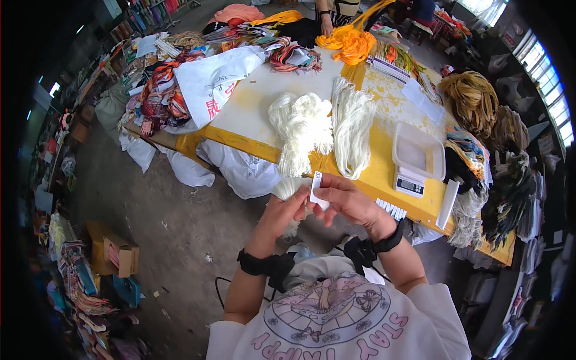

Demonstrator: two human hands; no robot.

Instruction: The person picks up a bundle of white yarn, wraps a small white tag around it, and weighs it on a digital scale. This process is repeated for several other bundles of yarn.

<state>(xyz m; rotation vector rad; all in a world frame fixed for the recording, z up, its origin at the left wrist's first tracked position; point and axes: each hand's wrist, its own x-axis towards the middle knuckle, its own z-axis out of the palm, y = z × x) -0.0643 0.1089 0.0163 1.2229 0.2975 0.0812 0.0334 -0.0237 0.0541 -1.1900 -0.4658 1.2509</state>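
Note:
In front of my body, at the table's near edge, my left hand [279, 212] is closed around a small bundle of white yarn [288, 187]. The loose end of that bundle hangs below the fingers. My right hand [349, 202] pinches a narrow white paper tag [315, 185] between thumb and fingers, right up against the yarn. Both hands nearly touch, and the fingers partly hide where tag and yarn meet. Just beyond them on the table lie a bunched pile of white yarn hanks [302, 123] and a longer white hank [351, 129].
To the right, a clear plastic tray [418, 150] sits on a digital scale [410, 185]. Several white tags [391, 209] line the table's edge. Coloured yarn [159, 99] and a white sack [216, 81] lie left. Across the table, another person's hand [326, 25] is beside orange yarn [351, 45].

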